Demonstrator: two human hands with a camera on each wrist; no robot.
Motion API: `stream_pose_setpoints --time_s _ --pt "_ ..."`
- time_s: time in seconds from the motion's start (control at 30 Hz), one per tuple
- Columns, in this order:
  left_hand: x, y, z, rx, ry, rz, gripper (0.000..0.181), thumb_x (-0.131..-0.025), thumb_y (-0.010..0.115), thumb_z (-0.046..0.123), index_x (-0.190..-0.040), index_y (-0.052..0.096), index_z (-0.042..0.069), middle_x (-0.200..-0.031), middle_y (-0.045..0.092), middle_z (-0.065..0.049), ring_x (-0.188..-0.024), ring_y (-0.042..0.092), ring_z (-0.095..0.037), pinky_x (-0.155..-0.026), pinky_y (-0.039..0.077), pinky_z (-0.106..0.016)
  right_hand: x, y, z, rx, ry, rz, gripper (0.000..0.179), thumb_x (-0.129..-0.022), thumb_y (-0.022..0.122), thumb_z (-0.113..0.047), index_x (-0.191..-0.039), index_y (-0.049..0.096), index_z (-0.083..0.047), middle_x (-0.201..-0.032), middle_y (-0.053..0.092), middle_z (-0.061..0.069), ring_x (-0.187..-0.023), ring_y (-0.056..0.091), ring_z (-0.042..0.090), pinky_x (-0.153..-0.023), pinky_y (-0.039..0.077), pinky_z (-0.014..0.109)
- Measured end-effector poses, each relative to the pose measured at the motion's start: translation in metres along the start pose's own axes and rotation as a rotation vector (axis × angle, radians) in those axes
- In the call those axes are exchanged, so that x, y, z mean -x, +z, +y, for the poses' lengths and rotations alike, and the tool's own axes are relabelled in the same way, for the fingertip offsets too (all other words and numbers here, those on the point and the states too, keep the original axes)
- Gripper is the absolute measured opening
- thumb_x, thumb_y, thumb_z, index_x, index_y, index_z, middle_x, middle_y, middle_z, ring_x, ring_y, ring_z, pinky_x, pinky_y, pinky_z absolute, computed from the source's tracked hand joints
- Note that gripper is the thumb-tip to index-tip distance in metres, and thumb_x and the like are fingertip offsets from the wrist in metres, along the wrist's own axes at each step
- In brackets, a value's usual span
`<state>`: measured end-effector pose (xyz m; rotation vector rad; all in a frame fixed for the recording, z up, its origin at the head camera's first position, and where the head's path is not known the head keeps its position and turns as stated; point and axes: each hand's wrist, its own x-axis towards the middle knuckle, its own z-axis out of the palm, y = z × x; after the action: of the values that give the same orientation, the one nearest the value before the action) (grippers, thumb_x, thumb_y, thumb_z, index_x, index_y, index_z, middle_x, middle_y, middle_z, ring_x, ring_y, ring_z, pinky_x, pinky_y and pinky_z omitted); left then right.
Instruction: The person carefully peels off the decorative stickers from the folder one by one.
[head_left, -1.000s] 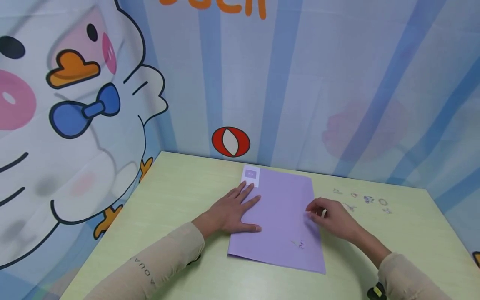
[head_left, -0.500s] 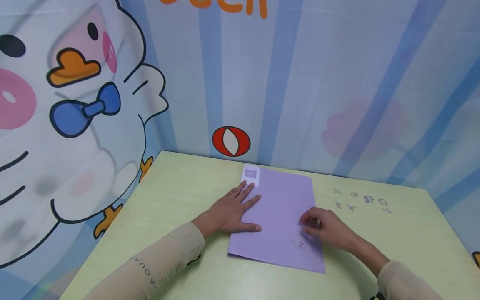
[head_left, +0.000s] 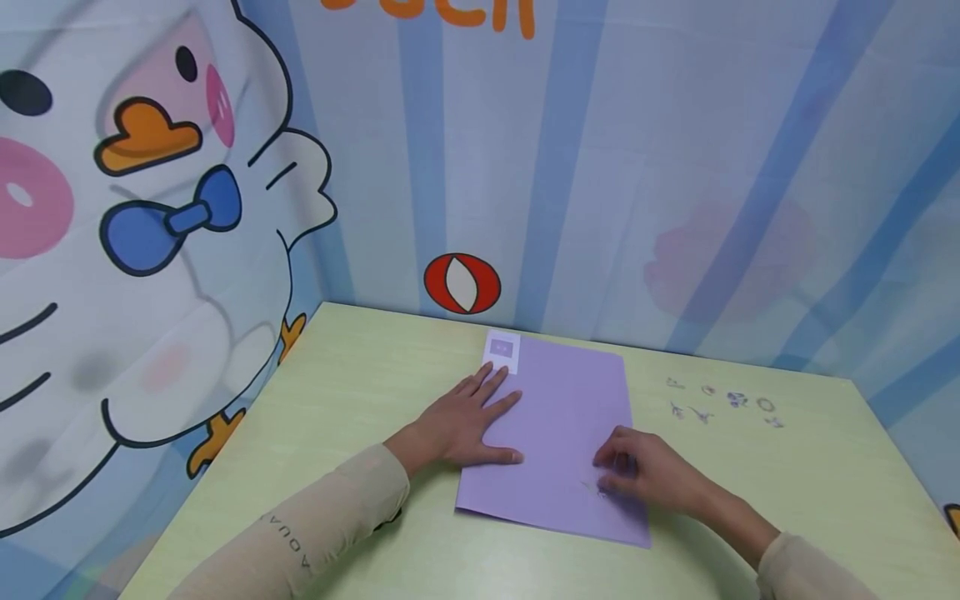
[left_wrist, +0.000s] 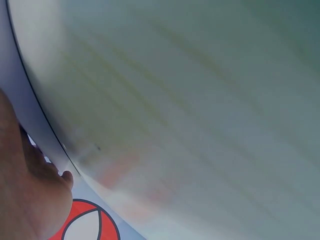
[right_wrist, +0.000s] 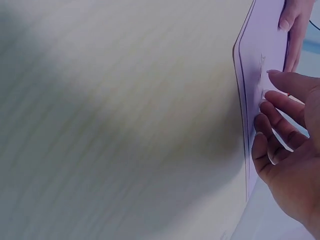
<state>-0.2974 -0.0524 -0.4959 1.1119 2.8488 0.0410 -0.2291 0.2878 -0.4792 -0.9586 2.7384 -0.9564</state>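
Note:
A purple paper folder (head_left: 555, 400) lies flat on the table, with a white label (head_left: 502, 352) at its top left corner. My left hand (head_left: 472, 421) rests on the folder's left side, fingers spread and straight. Over the lower right of the folder hovers my right hand (head_left: 648, 467), its fingers loosely bent. Right by the thumb is a small flower sticker (head_left: 600, 492) on the folder, partly covered by that hand. In the right wrist view a gap shows between thumb and forefinger (right_wrist: 282, 101), and I see nothing held there.
Several small stickers (head_left: 737, 400) lie spread on the pale wooden table (head_left: 360, 367) to the right of the folder. Behind the table hangs a blue striped cloth (head_left: 480, 167) with a cartoon duck at the left.
My right hand has moved down and slightly left over the folder, toward the flower sticker. My left hand and the folder have stayed put.

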Motion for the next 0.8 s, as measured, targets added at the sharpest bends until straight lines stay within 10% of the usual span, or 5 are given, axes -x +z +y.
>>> stream_pose_setpoints --time_s 0.8 --pt "0.001 -0.001 0.001 0.004 -0.003 -0.002 0.101 -0.093 0.034 0.089 -0.171 0.021 0.026 -0.179 0.003 -0.009 -0.164 -0.004 -0.035 -0.131 0.010 -0.048 0.006 0.004 -0.022 0.297 0.013 -0.093 0.012 -0.089 0.086 -0.019 -0.099 0.079 -0.021 -0.100 0.063 -0.014 -0.093 0.062 0.008 -0.085 0.057 0.040"
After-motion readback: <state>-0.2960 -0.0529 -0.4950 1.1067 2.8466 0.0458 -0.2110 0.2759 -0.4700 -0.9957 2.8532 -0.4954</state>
